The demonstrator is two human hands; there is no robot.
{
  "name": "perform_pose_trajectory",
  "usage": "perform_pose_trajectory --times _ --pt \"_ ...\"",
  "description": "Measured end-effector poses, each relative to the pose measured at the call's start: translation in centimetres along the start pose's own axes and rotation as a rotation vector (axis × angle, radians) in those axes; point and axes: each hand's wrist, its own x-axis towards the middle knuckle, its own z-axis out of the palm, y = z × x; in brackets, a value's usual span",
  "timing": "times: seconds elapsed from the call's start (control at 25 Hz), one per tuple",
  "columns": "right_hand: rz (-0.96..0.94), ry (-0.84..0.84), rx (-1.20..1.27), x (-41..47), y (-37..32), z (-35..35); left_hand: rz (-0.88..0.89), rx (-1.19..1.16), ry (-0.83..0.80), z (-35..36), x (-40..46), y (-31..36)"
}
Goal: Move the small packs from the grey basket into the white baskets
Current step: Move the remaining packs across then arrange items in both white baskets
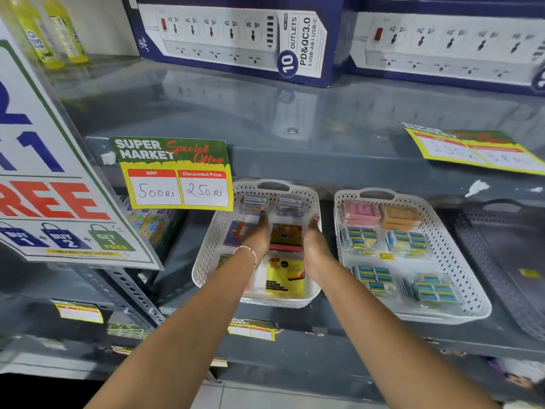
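Observation:
Two white perforated baskets stand side by side on the grey shelf. Both my hands are inside the left white basket [206, 261]. My left hand [259, 234] and my right hand [315, 240] press flat against the two sides of a dark red and yellow pack [286, 236], which rests in the basket's middle. A yellow sticky-notes pack [284, 277] lies in front of it, and clear boxes lie behind. The right white basket [477, 305] holds pink, orange and blue-yellow packs. The grey basket [472, 231] sits at far right with one small yellow pack [530, 273] visible inside.
A yellow price card [177, 172] hangs from the upper shelf edge just left of my hands. Power-strip boxes [236, 36] stand on the upper shelf. A large offer sign [44, 172] leans at left. The shelf's slotted upright [132, 290] runs beside the left basket.

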Motion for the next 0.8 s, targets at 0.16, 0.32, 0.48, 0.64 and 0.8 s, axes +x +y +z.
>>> perform_pose_trajectory --times 0.16,0.32,0.48,0.64,0.8 --pt "-0.001 -0.005 0.002 0.8 -0.5 0.6 0.031 0.099 0.048 0.4 0.7 0.1" --pt "-0.002 -0.012 0.000 1.3 -0.9 0.8 0.049 0.111 0.022 0.5 1.1 0.3" --pt "-0.052 0.052 -0.088 -0.2 -1.3 0.6 0.102 0.249 0.077 -0.4 0.7 0.9" --pt "-0.056 -0.077 0.175 -2.9 -1.4 1.6 0.294 0.490 0.296 -6.9 0.5 0.0" --pt "0.198 -0.239 0.208 -5.2 -0.4 4.4 0.136 0.784 0.212 -9.0 -0.7 -1.6"
